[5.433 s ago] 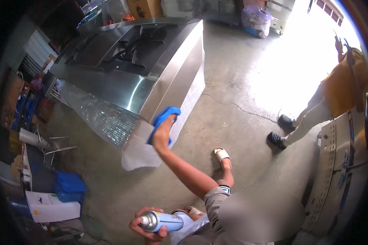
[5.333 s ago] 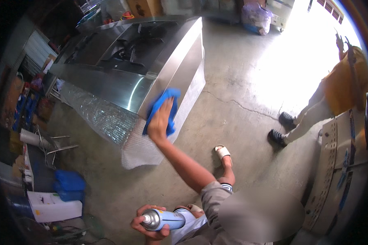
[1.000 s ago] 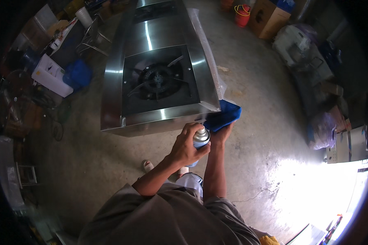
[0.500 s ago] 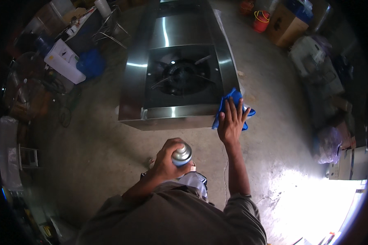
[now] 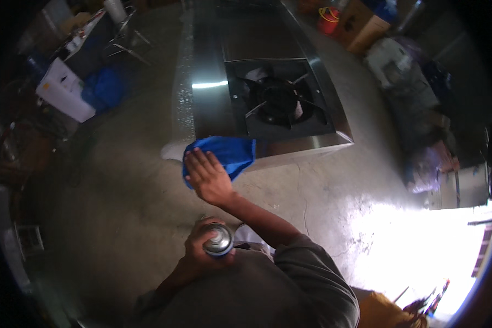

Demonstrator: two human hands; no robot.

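A spray can (image 5: pixel 220 240) with a silver top stands upright in the grip of my left hand (image 5: pixel 198 240), close in front of my body. My right hand (image 5: pixel 209 177) reaches across to the left and holds a blue cloth (image 5: pixel 236 153) against the near left corner of a stainless steel stove (image 5: pixel 210 109). The fingers of this hand lie stretched over the cloth, and the corner beneath is hidden. Behind the cloth, a black burner (image 5: pixel 279 101) with metal pan supports sits in the stove top.
Whitish wet-looking streaks (image 5: pixel 183 98) run along the stove's left side. On the left are a white box-shaped appliance (image 5: pixel 65 90) and a blue bundle (image 5: pixel 104 90). A red bucket (image 5: pixel 328 22), a cardboard box (image 5: pixel 362 24) and bagged things line the right.
My right hand has moved the blue cloth from the stove's near right corner to its near left corner. The spray can stays in my left hand, and the view has shifted left.
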